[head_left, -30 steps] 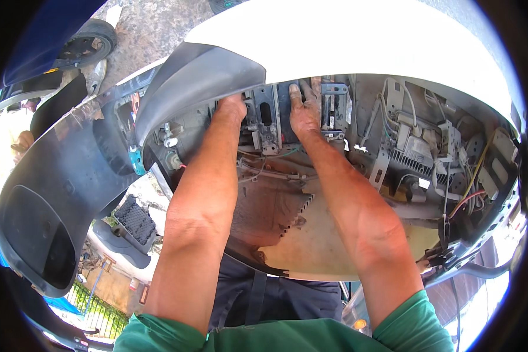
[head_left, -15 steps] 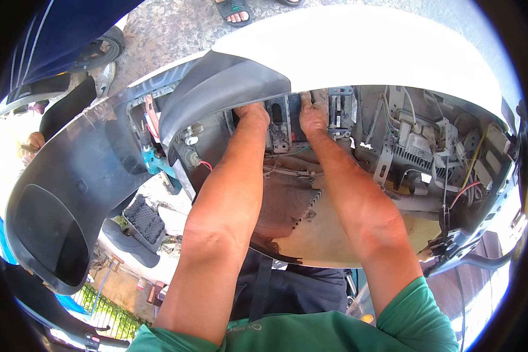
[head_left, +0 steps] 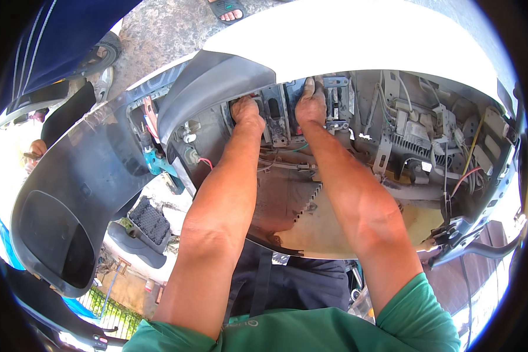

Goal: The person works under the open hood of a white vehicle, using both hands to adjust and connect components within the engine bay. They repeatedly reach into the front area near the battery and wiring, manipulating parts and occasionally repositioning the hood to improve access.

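Bare L hand (head_left: pixel 247 111) & bare R hand (head_left: pixel 311 110), fingers curled but can't tell what's gripped, flank grey slotted metal bracket (head_left: pixel 280 126) near curved white panel (head_left: pixel 346 41), prob. mid-handling parts; next move likely needs steady, careful reach.

On my feed, the left hand (head_left: pixel 247 111) hides its fingertips, so I can't tell what they touch. The upper edge crops the sandalled foot (head_left: pixel 233 15), and glare washes out the white body panel (head_left: pixel 358 41).
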### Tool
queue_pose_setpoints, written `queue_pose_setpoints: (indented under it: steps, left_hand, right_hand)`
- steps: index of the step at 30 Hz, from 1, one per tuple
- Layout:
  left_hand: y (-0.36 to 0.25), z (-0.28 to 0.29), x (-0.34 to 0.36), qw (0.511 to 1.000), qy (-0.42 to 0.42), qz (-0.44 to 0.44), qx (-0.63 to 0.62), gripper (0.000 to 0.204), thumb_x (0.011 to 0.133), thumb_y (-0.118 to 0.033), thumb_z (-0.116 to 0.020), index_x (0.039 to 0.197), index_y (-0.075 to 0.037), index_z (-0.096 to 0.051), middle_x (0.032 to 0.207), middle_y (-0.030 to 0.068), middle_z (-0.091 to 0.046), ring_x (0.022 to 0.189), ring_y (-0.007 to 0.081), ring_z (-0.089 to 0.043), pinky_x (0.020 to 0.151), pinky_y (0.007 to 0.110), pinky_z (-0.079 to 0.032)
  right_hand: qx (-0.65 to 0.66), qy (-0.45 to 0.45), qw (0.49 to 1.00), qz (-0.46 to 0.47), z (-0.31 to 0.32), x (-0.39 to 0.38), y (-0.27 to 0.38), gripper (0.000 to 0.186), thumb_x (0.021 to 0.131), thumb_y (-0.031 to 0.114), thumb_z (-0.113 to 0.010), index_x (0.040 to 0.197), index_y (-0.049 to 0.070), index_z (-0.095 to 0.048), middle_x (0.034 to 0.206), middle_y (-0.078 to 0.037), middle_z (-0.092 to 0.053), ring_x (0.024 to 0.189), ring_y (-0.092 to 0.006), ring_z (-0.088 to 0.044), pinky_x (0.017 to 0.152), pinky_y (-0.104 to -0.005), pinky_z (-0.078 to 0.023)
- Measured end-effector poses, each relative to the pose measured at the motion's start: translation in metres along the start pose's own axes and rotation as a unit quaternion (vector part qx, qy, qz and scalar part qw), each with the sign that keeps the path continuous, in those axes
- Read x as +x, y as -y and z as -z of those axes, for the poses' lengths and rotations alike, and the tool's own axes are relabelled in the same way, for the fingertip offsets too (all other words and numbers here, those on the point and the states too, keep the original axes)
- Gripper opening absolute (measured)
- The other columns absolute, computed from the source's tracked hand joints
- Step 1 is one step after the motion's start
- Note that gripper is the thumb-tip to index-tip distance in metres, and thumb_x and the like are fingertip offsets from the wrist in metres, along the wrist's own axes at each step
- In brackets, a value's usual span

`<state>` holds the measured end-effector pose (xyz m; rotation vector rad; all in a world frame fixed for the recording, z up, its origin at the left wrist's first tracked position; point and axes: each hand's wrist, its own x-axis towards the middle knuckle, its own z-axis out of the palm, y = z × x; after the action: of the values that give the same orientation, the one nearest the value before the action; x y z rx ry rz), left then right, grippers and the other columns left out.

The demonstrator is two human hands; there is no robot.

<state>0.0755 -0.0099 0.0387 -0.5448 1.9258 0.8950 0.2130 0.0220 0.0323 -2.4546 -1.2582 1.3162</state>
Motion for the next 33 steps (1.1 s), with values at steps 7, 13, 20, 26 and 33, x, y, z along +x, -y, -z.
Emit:
queue_pose_setpoints:
  steps: [7, 13, 20, 26, 33]
  left_hand:
    - [0.030, 0.004, 0.048, 0.994, -0.048, -0.037, -0.093, 0.030, 0.103, -0.018, -0.047, 0.118, -0.005, -0.069, 0.114, 0.0039, -0.066, 0.094, 0.0162, -0.060, 0.089, 0.033, -0.047]
    - [0.013, 0.000, 0.026, 0.995, -0.025, 0.012, -0.093, 0.034, 0.102, -0.021, -0.055, 0.129, -0.001, -0.062, 0.128, 0.0067, -0.063, 0.113, 0.0183, -0.056, 0.105, 0.039, -0.039]
    - [0.009, 0.011, 0.045, 0.997, -0.005, 0.013, 0.079, 0.046, 0.099, -0.036, -0.056, 0.137, -0.010, -0.054, 0.145, 0.0064, -0.051, 0.132, 0.0189, -0.043, 0.106, 0.050, -0.036]
    - [-0.002, 0.008, 0.020, 0.997, 0.007, 0.013, 0.080, 0.048, 0.099, -0.041, -0.052, 0.135, -0.009, -0.052, 0.140, 0.0072, -0.052, 0.127, 0.0218, -0.045, 0.102, 0.051, -0.039]
    - [0.003, 0.016, 0.043, 0.996, 0.056, 0.054, 0.046, 0.035, 0.103, -0.032, -0.045, 0.125, -0.007, -0.057, 0.122, 0.0101, -0.061, 0.106, 0.0261, -0.058, 0.089, 0.050, -0.049]
  right_hand:
    - [-0.041, 0.008, 0.999, -0.016, -0.003, -0.013, 0.011, 0.072, 0.104, 0.061, -0.029, 0.145, 0.004, -0.047, 0.132, -0.028, -0.061, 0.122, -0.0475, -0.056, 0.104, -0.0536, -0.043]
    - [-0.065, -0.005, 0.997, -0.029, -0.009, -0.001, -0.003, 0.070, 0.104, 0.059, -0.031, 0.144, 0.004, -0.049, 0.130, -0.029, -0.061, 0.121, -0.0471, -0.057, 0.103, -0.0536, -0.043]
    - [-0.113, -0.034, 0.992, 0.046, -0.020, -0.003, -0.016, 0.064, 0.105, 0.053, -0.033, 0.142, 0.003, -0.051, 0.128, -0.028, -0.062, 0.118, -0.0476, -0.058, 0.102, -0.0537, -0.044]
    - [-0.168, -0.002, 0.966, 0.195, -0.029, 0.014, -0.048, 0.067, 0.098, 0.049, -0.054, 0.143, 0.001, -0.043, 0.135, -0.031, -0.055, 0.122, -0.0480, -0.054, 0.102, -0.0529, -0.045]
    - [-0.159, 0.030, 0.965, 0.204, -0.037, 0.019, -0.066, 0.081, 0.090, 0.052, -0.064, 0.146, 0.000, -0.037, 0.136, -0.033, -0.053, 0.122, -0.0494, -0.054, 0.103, -0.0520, -0.045]
